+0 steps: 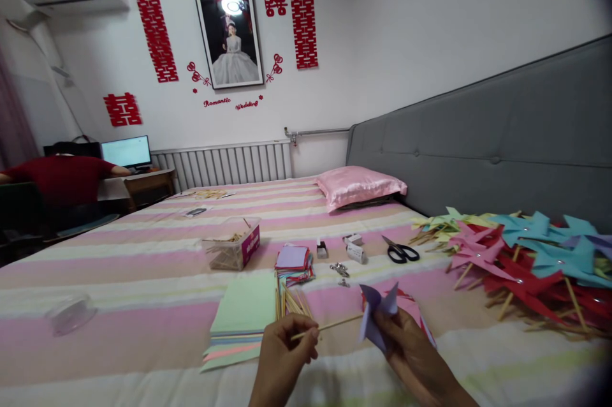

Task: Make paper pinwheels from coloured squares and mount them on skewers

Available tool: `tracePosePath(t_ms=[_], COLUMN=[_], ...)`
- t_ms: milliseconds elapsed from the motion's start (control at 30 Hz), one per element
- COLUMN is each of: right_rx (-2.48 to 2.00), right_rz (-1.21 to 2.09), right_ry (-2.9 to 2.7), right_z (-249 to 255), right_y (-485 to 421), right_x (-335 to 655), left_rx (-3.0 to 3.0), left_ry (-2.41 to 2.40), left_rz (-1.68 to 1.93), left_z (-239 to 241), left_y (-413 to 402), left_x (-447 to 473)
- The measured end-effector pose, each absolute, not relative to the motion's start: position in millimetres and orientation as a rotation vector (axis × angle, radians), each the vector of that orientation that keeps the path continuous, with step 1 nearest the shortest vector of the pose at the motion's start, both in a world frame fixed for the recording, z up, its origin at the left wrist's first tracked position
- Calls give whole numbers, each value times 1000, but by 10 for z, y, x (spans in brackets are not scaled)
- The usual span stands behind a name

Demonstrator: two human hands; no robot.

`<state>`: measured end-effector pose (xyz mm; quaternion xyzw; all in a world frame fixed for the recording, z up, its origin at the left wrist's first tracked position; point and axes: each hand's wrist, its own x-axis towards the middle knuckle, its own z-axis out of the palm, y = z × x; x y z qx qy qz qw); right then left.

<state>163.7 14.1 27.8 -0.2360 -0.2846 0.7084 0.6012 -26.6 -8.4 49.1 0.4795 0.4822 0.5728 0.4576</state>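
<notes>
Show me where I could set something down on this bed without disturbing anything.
A wide bare patch of bedspread lies between the clear plastic lid and the green-topped paper stack. Another lies between the stick tub and the pink pillow. It's crowded around the left hand and right hand, and at the right, where pinwheels pile by the headboard.

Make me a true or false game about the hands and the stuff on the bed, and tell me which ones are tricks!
1. The left hand holds a thin wooden stick. True.
2. The right hand holds nothing. False: it holds a purple paper pinwheel.
3. The scissors have dark handles. True.
4. The pillow is green. False: it is pink.
5. The plastic tub stands upside down. False: it stands upright, with sticks in it.
</notes>
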Motion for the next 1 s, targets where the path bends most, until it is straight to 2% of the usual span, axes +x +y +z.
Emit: tracePosePath(t_ms=[233,600,833,1000], right_rx=[-514,-485,-601,-665], right_rz=[1706,1767,1661,1430], right_ry=[-706,-736,-855,-1084], right_z=[237,244,224,206], right_y=[76,-23,14,70], right_x=[1515,1285,1371,1447], left_rx=[913,843,924,1214], left_ry=[1039,979,1078,1258], left_rz=[1581,1576,1688,1515], left_z=[526,541,576,618], left_y=[-121,-136,-139,-175], left_x=[-287,-105,-240,-303])
